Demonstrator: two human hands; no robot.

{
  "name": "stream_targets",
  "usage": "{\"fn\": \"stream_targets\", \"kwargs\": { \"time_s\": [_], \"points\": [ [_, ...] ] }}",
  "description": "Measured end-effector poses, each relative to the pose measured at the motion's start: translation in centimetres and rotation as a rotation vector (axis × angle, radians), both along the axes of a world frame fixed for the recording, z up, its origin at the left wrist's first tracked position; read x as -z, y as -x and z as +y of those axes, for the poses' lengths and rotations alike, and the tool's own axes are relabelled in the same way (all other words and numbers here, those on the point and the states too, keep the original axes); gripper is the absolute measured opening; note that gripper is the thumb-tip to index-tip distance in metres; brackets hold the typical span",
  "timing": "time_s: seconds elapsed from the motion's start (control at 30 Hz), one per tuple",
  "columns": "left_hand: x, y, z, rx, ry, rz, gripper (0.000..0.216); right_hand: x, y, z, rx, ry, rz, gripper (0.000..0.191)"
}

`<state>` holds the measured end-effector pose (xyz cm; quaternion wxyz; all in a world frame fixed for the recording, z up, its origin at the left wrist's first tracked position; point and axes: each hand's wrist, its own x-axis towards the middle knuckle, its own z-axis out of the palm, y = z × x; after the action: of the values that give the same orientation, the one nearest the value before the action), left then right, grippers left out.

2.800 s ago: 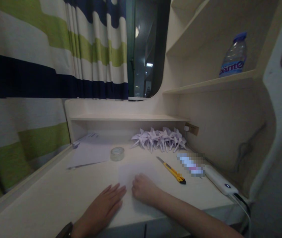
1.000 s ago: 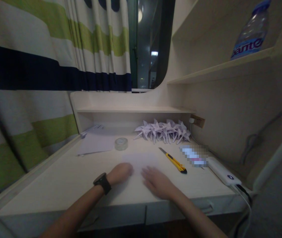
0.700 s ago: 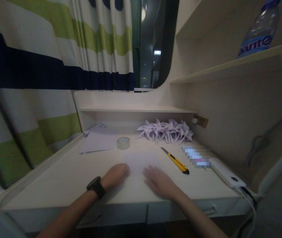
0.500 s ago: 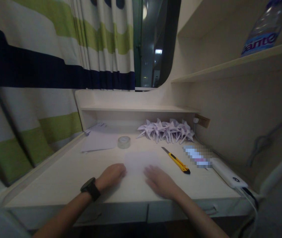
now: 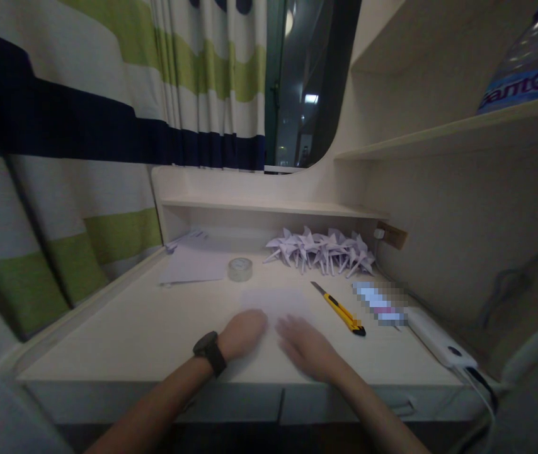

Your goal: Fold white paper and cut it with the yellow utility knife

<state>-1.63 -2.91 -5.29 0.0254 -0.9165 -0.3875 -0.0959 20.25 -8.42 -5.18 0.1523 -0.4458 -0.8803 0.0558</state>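
A left hand [image 5: 245, 330], curled into a loose fist with a dark watch [image 5: 209, 353] at the wrist, rests on the near left edge of a white sheet of paper [image 5: 276, 301]. Just beside it, the right hand [image 5: 304, 347] lies flat and open on the same sheet, which sits at the front of a pale desk [image 5: 131, 328]. To the right lies a yellow utility knife [image 5: 339, 309]. Behind are a roll of clear tape [image 5: 240, 269] and a heap of folded paper cranes [image 5: 320, 249].

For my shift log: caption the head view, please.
Left hand and right hand rest on a sheet on the desk; knife, tape nearby.
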Motion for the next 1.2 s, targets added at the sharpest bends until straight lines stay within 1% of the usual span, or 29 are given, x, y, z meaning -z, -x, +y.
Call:
{"fn": "stream_targets", "kwargs": {
  "time_s": [0.07, 0.13, 0.3, 0.43, 0.57, 0.63, 0.7, 0.8, 0.93, 1.03, 1.07, 1.1, 1.2],
  "points": [
    [0.3, -0.8, 0.3, -0.008, 0.007, 0.026, 0.029, 0.0, 0.0, 0.0, 0.0, 0.004, 0.0, 0.046],
    [0.2, -0.7, 0.4, -0.032, 0.014, 0.039, 0.031, 0.0, 0.0, 0.0, 0.002, 0.007, -0.002, 0.046],
    [-0.5, 0.9, -0.3, -0.143, 0.018, 0.021, 0.034, 0.1, -0.1, 0.0, 0.0, -0.006, -0.004, 0.046],
    [-1.2, 2.3, -0.7, -0.26, 0.069, 0.021, 0.036, 0.2, -0.1, 0.1, -0.002, -0.006, 0.003, 0.046],
    [-1.6, 3.4, -0.7, -0.299, 0.105, 0.053, 0.037, 0.0, -0.1, 0.0, -0.003, -0.005, 0.001, 0.047],
    [-1.7, 3.5, -0.8, -0.279, 0.094, 0.087, 0.037, -0.1, -0.1, -0.1, -0.004, -0.007, 0.002, 0.047],
    [-1.8, 3.1, -0.9, -0.232, 0.048, 0.108, 0.035, -0.1, -0.1, -0.2, -0.004, -0.008, 0.003, 0.047],
    [-1.7, 1.4, -1.0, -0.151, -0.044, 0.066, 0.033, 0.1, -0.2, -0.2, -0.004, -0.017, 0.01, 0.046],
    [-0.9, -0.6, -0.6, -0.058, -0.059, 0.05, 0.033, 0.5, -0.5, 0.5, -0.02, -0.072, 0.064, 0.044],
    [-0.2, -1.0, -0.4, -0.035, -0.073, 0.07, 0.03, 0.5, -0.1, 1.4, 0.008, -0.151, 0.115, 0.029],
    [-0.1, -1.0, -0.4, -0.033, -0.079, 0.073, 0.029, 0.4, 0.1, 1.8, 0.03, -0.168, 0.107, 0.025],
    [0.0, -1.0, -0.4, -0.029, -0.083, 0.076, 0.027, 0.3, 0.5, 2.1, 0.055, -0.173, 0.085, 0.025],
    [-0.2, -1.0, -0.6, -0.008, -0.091, 0.107, 0.022, 0.1, 1.8, 2.9, 0.101, -0.149, -0.012, 0.028]
  ]
}}
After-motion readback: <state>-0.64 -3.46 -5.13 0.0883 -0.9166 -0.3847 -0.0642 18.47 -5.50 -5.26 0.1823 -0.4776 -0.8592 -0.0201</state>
